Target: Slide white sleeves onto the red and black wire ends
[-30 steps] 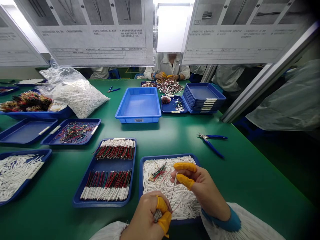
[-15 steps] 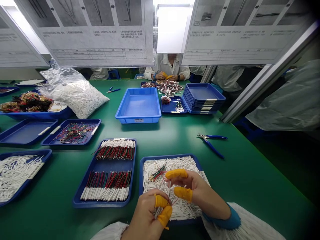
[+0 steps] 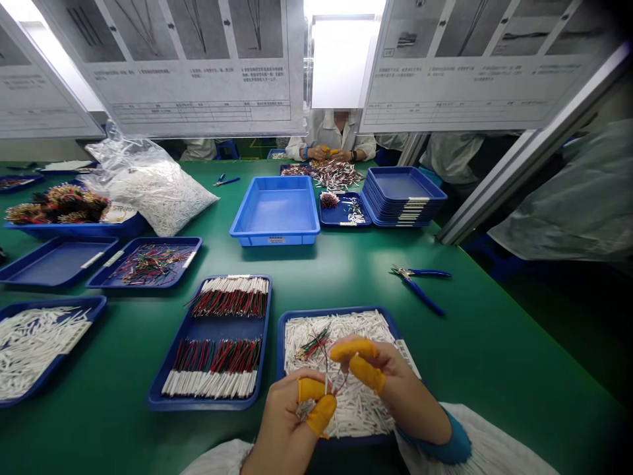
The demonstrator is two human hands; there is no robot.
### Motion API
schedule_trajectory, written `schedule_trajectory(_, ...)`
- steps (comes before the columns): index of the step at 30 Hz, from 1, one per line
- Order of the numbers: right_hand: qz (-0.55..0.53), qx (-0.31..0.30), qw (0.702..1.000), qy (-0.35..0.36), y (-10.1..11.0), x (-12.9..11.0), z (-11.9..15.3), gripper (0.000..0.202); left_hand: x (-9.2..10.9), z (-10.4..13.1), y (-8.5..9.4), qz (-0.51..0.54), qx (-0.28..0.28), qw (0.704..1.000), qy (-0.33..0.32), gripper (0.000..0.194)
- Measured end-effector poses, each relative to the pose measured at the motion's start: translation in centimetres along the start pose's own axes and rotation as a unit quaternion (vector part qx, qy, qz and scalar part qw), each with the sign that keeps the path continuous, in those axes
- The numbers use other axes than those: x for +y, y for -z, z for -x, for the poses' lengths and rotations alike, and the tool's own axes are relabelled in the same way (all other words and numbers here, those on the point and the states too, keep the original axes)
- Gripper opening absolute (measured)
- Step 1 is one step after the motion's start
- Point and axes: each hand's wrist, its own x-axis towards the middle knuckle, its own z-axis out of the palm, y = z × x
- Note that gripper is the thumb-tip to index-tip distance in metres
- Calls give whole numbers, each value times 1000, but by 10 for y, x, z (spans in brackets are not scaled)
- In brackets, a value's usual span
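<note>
My left hand (image 3: 299,406), in yellow finger cots, pinches a thin wire (image 3: 326,359) with thumb and forefinger. A small white tube (image 3: 326,382) stands upright on it, just above the fingertips. To the right, my right hand (image 3: 378,373) has its cotted thumb and forefinger brought together; a thin red strand runs up toward them, and its end is hidden there. Both hands are over a blue tray (image 3: 283,343) filled with white tubes (image 3: 366,402). A small bunch of red, green and black wires (image 3: 314,343) lies on those tubes, beside my right fingertips.
Left stands a tray (image 3: 154,382) with two rows of white-tubed wires. Blue-handled cutters (image 3: 420,287) lie right. Behind are a blue bin (image 3: 277,239), stacked trays (image 3: 405,191) and a bag of white pieces (image 3: 163,191). A person (image 3: 333,138) works across the table.
My right thumb and forefinger, apart before, have closed together. The white tube sits lower, close to my left fingertips. My left hand has shifted slightly left.
</note>
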Motion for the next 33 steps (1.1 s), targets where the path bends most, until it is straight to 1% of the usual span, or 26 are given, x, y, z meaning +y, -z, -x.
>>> schedule_trajectory(3, 59, -19, 997, 47, -2, 0, -1, 17, 0, 0, 0, 27, 14, 1000, -8, 8)
schedule_trajectory(6, 123, -35, 988, 87, -6, 1, -1, 11, -1, 0, 0, 41, 29, 999, -8, 6)
schedule_trajectory(8, 129, -31, 988, 80, -6, 1, 0, 7, -1, 0, 0, 44, 26, 999, 6, 5)
schedule_trajectory(11, 102, -40, 992, 59, -6, -2, 0, 9, 0, 0, -3, 38, 14, 999, 25, 5)
schedule_trajectory(14, 101, -54, 991, 61, -5, -2, 0, 10, 0, 1, -5, 23, 4, 999, 28, 10)
schedule_trajectory(18, 84, -18, 996, 40, -4, -2, 0, 6, -2, 2, -7, 22, 12, 999, 30, 2)
schedule_trajectory(21, 69, -2, 997, 30, -3, -2, -1, 4, -2, 1, -6, 14, 18, 1000, 13, 4)
schedule_trajectory(24, 85, -3, 996, 37, -4, 1, 0, 10, 0, 1, -5, 5, -2, 1000, -17, 13)
schedule_trajectory(26, 106, 2, 993, 54, -6, 6, 0, 16, 1, 2, -4, 0, -3, 1000, -22, 15)
schedule_trajectory(29, 137, 14, 987, 78, -9, 13, 1, 22, -1, 4, -4, -16, 8, 1000, -13, 11)
schedule_trajectory(33, 144, 1, 987, 77, -10, 17, 3, 22, -1, 4, -3, -17, 10, 1000, -7, 9)
